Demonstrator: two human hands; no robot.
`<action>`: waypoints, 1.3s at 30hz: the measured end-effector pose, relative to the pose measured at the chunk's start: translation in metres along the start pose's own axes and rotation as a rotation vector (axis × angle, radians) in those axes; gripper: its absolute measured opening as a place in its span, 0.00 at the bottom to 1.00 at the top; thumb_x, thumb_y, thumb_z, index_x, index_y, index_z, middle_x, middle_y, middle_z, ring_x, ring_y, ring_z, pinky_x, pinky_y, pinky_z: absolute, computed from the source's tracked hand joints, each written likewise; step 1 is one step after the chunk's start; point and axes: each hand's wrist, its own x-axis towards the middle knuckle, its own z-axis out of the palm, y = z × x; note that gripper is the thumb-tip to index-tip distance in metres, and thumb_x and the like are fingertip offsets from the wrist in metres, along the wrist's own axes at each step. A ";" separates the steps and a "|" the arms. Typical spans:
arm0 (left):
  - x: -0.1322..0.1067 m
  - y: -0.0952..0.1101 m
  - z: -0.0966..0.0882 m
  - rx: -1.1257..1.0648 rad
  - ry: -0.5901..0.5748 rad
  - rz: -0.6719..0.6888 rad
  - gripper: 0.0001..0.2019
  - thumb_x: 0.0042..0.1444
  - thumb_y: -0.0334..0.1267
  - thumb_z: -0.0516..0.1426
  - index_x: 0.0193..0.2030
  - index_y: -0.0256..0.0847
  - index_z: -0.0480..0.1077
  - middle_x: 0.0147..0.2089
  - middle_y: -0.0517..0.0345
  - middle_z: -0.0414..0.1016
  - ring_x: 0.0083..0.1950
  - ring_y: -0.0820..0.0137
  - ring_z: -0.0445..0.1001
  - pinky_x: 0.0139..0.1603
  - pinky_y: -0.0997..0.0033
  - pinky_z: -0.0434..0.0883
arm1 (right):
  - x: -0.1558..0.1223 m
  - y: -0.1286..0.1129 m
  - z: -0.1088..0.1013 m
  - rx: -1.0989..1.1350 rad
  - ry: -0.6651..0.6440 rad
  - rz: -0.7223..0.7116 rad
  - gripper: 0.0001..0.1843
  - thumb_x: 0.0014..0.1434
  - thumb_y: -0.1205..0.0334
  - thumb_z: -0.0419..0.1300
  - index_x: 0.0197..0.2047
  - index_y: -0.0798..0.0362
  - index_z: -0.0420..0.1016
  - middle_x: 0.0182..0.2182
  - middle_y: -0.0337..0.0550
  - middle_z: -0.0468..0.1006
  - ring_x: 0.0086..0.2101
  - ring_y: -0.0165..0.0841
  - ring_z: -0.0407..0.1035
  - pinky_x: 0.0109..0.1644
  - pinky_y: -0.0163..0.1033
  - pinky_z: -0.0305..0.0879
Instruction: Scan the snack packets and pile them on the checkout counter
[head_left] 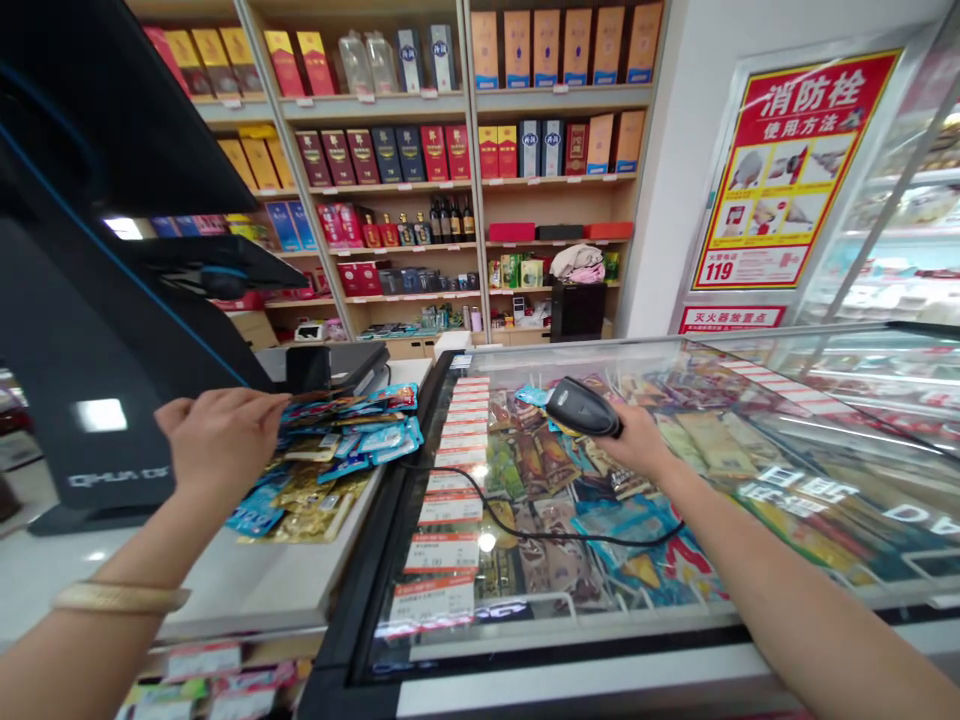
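Observation:
My right hand (637,440) is closed round a black barcode scanner (581,407), held just above the glass lid of a chest freezer (750,350). The scanner's black cable (525,530) trails across the glass toward me. My left hand (217,435) reaches over the counter with its fingers pinched on the edge of a pile of small blue and gold snack packets (330,465). A gold bangle (120,597) sits on my left forearm.
A black checkout terminal (97,390) stands at the left on the white counter (247,580). Price labels (450,500) line the freezer's left edge. Shelves of boxed bottles (420,150) fill the back wall. A red fire-hydrant poster (787,170) hangs at the right.

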 end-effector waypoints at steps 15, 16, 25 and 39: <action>-0.007 0.047 -0.001 -0.159 0.192 -0.028 0.23 0.56 0.39 0.48 0.57 0.45 0.69 0.55 0.43 0.69 0.62 0.50 0.60 0.59 0.45 0.53 | 0.004 0.003 -0.007 0.005 0.062 0.040 0.12 0.48 0.61 0.58 0.37 0.52 0.76 0.31 0.45 0.80 0.33 0.38 0.74 0.38 0.37 0.66; -0.002 0.059 0.001 -0.196 0.205 -0.025 0.23 0.56 0.40 0.48 0.57 0.44 0.69 0.55 0.42 0.69 0.62 0.50 0.60 0.60 0.46 0.53 | 0.005 0.003 -0.008 0.001 0.065 0.049 0.12 0.48 0.61 0.59 0.37 0.52 0.76 0.31 0.45 0.80 0.33 0.38 0.74 0.38 0.37 0.66; 0.017 0.210 0.106 -0.545 -0.361 0.253 0.20 0.53 0.42 0.53 0.52 0.44 0.71 0.57 0.47 0.72 0.60 0.55 0.66 0.61 0.54 0.59 | 0.006 0.022 -0.013 -0.113 0.057 0.109 0.14 0.48 0.60 0.61 0.40 0.52 0.76 0.35 0.46 0.81 0.36 0.40 0.75 0.39 0.37 0.65; 0.023 0.296 0.201 -0.649 -0.808 0.045 0.26 0.46 0.39 0.59 0.55 0.39 0.67 0.54 0.40 0.75 0.53 0.58 0.75 0.51 0.64 0.69 | 0.007 0.023 -0.014 -0.166 0.023 0.142 0.13 0.49 0.58 0.61 0.40 0.51 0.75 0.36 0.46 0.80 0.38 0.40 0.74 0.40 0.37 0.65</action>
